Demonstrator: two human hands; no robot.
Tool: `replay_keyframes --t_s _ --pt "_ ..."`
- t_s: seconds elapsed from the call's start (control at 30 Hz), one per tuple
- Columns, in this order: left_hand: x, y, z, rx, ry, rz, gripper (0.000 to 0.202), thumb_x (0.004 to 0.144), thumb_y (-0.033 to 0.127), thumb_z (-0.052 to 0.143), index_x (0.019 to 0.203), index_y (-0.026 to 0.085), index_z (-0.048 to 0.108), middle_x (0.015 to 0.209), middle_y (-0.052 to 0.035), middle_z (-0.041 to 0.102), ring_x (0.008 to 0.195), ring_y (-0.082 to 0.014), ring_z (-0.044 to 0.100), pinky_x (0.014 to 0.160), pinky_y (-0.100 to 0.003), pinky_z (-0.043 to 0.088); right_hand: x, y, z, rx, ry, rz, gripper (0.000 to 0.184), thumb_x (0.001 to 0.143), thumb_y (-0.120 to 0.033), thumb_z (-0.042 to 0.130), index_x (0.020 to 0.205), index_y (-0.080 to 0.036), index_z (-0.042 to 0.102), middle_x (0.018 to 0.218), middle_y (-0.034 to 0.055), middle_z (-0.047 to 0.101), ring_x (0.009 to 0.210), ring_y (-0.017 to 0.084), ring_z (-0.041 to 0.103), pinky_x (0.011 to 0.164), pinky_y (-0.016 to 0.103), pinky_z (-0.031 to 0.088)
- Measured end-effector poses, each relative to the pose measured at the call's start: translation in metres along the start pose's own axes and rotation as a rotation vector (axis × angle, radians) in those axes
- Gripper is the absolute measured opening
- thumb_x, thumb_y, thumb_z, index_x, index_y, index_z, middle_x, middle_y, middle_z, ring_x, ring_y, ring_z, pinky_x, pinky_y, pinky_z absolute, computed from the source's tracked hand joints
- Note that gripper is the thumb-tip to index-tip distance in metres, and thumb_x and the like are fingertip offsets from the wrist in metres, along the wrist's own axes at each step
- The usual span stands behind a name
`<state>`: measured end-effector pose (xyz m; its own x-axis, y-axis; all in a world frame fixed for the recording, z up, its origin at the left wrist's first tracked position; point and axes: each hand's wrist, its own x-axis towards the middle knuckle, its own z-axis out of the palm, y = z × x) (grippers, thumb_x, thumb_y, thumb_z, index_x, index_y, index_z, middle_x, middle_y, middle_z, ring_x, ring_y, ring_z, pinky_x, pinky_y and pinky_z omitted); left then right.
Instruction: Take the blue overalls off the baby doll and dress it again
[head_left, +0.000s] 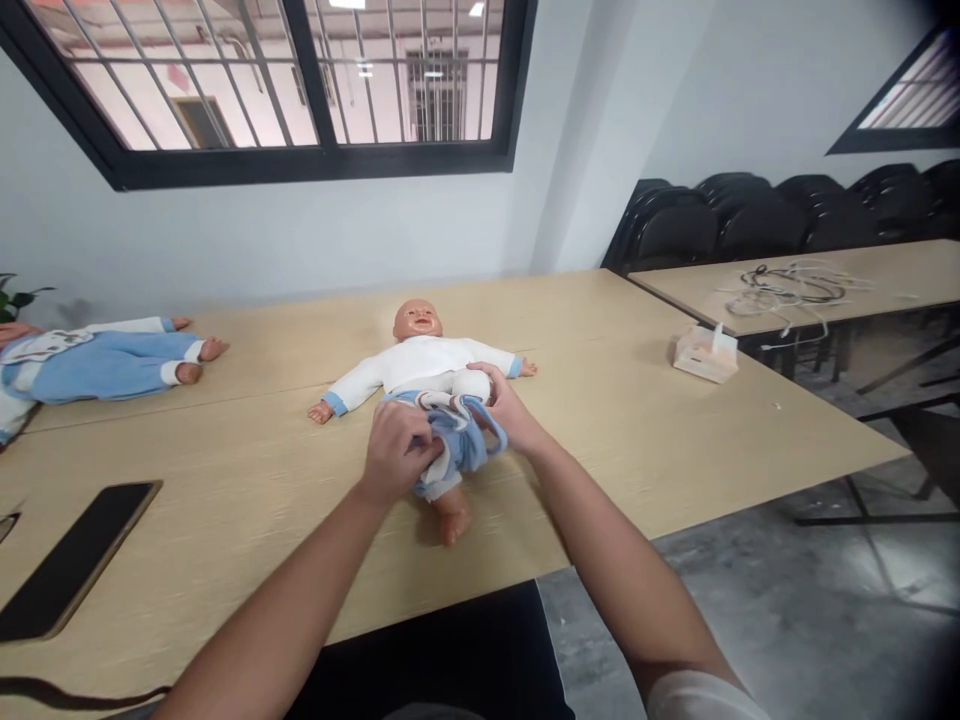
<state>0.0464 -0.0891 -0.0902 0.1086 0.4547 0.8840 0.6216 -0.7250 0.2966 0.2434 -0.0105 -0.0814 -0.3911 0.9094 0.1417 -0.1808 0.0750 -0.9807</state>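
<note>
A baby doll lies on its back on the table, head away from me, in a white top with blue cuffs. Bunched around its legs are blue overalls with white trim and loose straps; one bare foot sticks out below. My left hand is closed on the cloth at the left side of the overalls. With curled fingers, my right hand grips the overalls' edge at the doll's other hip, beside a blue loop of strap. The doll's white lower body shows between both hands. My right fingertips are partly hidden.
Another doll in blue trousers lies at the left. A dark phone rests at the near left, above a dark strap. A tissue box stands at the right. Cables cover part of a second table near stacked black chairs.
</note>
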Motion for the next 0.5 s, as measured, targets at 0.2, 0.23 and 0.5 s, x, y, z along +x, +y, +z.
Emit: replay_keyframes --t_s 0.2,0.23,0.5 --pt "0.002 0.01 -0.003 0.039 -0.225 0.006 0.012 0.099 0.032 0.063 0.092 0.028 0.073 0.091 -0.0003 0.077 0.088 -0.0186 0.069 0.087 -0.037 0.051 0.0 0.011 0.001 -0.114 0.079 -0.133 0.073 0.069 -0.047 0.085 0.129 -0.027 0.048 0.108 0.0039 0.064 0.096 0.023 0.062 0.088 0.034 0.052" --pt "0.002 0.01 -0.003 0.055 -0.234 -0.009 0.014 0.099 0.032 0.062 0.092 0.028 0.074 0.09 0.0002 0.078 0.089 -0.0187 0.069 0.087 -0.038 0.051 -0.001 0.012 0.0 -0.124 0.074 -0.139 0.072 0.07 -0.048 0.083 0.129 -0.027 0.048 0.107 0.0035 0.063 0.095 0.023 0.061 0.088 0.035 0.052" --pt "0.018 0.005 -0.009 0.081 -0.261 -0.023 0.01 0.095 0.034 0.068 0.097 0.026 0.073 0.098 -0.0012 0.078 0.092 -0.0192 0.068 0.089 -0.037 0.051 -0.003 0.007 -0.004 -0.053 0.081 -0.074 0.068 0.068 -0.051 0.084 0.121 -0.028 0.048 0.116 0.0046 0.062 0.11 0.024 0.058 0.1 0.036 0.046"
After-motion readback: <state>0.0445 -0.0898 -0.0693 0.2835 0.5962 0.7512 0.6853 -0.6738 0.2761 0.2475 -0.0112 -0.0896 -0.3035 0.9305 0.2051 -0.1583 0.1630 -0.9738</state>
